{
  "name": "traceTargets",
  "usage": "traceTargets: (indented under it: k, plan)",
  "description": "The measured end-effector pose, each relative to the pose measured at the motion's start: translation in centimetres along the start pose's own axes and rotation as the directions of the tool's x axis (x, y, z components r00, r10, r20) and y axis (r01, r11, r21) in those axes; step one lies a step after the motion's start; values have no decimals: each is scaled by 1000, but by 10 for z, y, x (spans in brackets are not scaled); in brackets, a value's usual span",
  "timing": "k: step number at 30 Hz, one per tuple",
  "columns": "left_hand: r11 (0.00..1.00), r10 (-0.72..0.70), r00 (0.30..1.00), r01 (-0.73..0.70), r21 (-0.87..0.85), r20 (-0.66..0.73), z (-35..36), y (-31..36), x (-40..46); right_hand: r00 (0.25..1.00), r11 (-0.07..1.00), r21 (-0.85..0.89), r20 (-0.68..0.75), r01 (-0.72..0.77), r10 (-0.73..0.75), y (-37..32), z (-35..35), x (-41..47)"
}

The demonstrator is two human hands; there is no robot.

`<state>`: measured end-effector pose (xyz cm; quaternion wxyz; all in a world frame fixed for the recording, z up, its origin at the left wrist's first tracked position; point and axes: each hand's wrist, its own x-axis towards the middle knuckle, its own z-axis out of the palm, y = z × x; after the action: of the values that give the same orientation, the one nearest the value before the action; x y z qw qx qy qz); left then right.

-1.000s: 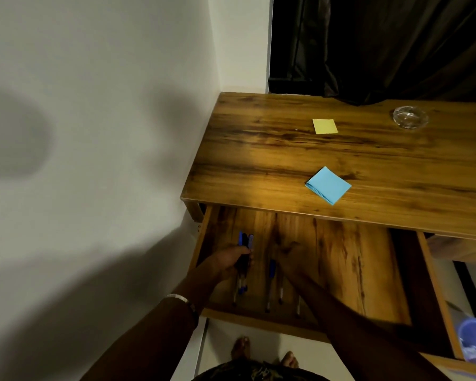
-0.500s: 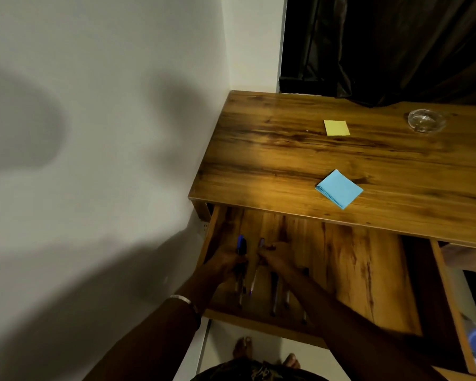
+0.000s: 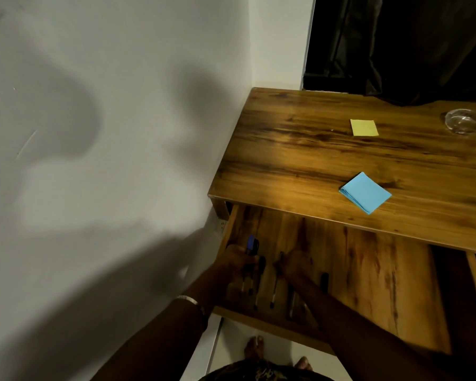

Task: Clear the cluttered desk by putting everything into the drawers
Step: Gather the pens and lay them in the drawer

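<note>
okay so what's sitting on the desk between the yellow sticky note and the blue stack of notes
Nothing. In the head view, only bare wood desk top lies between the yellow sticky note and the blue stack of notes.

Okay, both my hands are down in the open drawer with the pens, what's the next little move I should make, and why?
Probably let the left hand lay its pens down beside the ones already in the drawer, then reach up for the blue note pad. The left hand grips a few pens over the drawer floor, the right hand pinches one there, and the pad, yellow note and glass dish wait on the desk.
</note>
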<state>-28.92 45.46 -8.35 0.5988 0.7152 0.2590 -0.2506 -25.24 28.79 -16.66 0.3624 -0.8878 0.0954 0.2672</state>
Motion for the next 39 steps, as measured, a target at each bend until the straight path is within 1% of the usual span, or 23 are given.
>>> traceTargets:
  k: [2, 5, 6, 7, 8, 10, 11, 12, 14, 15, 17, 19, 20, 23, 26, 30, 33, 37, 39]
  plan:
    - [1000, -3, 1000, 3, -11, 8, -3, 0, 2, 999, 999, 51, -38, -12, 14, 0, 0, 1]
    - [1000, -6, 1000, 6, -30, 17, -4, -1, 4, 989, 985, 171, -140, -18, 43, 4, 5, 9]
    - [1000, -6, 1000, 6, -22, 7, -4, 0, 5, 987, 980, 200, -158, 0, 33, -1, 2, 7]
    - [1000, -9, 1000, 9, -20, 3, -3, 1, 3, 990, 973, 229, -142, 18, 15, -11, -4, 0]
    - [999, -5, 1000, 5, -32, 7, -1, 2, 4, 996, 969, 247, -95, 26, -2, -21, -12, -7]
    - [999, -6, 1000, 7, -33, 16, 2, 3, 5, 997, 956, 292, 68, 27, -49, -39, -21, -19]
    - [1000, -5, 1000, 5, -14, 7, 4, 5, 4, 986, 946, 324, 156, 9, -63, -44, -24, -22]
    - [1000, 2, 1000, -2, 1, -1, 5, 6, 5, 973, 948, 317, 214, 10, -81, -47, -25, -24]
    - [999, 17, 1000, -16, 37, -18, 6, 7, 4, 966, 952, 307, 240, 15, -92, -48, -24, -22]
    - [998, 27, 999, -26, 56, -20, 6, 8, 3, 969, 944, 329, 232, 0, -81, -47, -22, -18]
    - [996, 48, 998, -45, 82, -38, 6, 7, 1, 986, 932, 363, 161, -15, -47, -43, -20, -13]
    - [993, 53, 995, -43, 112, -83, 5, 3, 3, 995, 931, 363, 95, -24, -12, -35, -19, -6]
    - [988, 67, 991, -50, 144, -115, 4, -2, 6, 996, 924, 382, 86, -34, 2, -33, -21, -8]
    - [952, 134, 978, -82, 296, -161, 6, -16, 11, 997, 904, 424, 77, -57, 27, -30, -31, -17]
    - [934, 165, 955, -71, 350, -247, 16, -26, 7, 997, 899, 432, 61, -70, 49, -24, -35, -22]
    - [895, 127, 948, 17, 446, -292, 26, -30, 2, 998, 904, 424, 49, -50, 33, -20, -38, -29]
    - [845, 141, 935, 57, 532, -325, 26, -30, 4, 999, 893, 447, 44, -48, 32, -21, -42, -33]
    - [828, 131, 929, 89, 553, -346, 27, -31, 9, 998, 887, 457, 34, -57, 47, -20, -43, -29]
    - [825, 165, 923, 64, 562, -347, 27, -34, 10, 998, 892, 447, 34, -64, 55, -19, -42, -27]
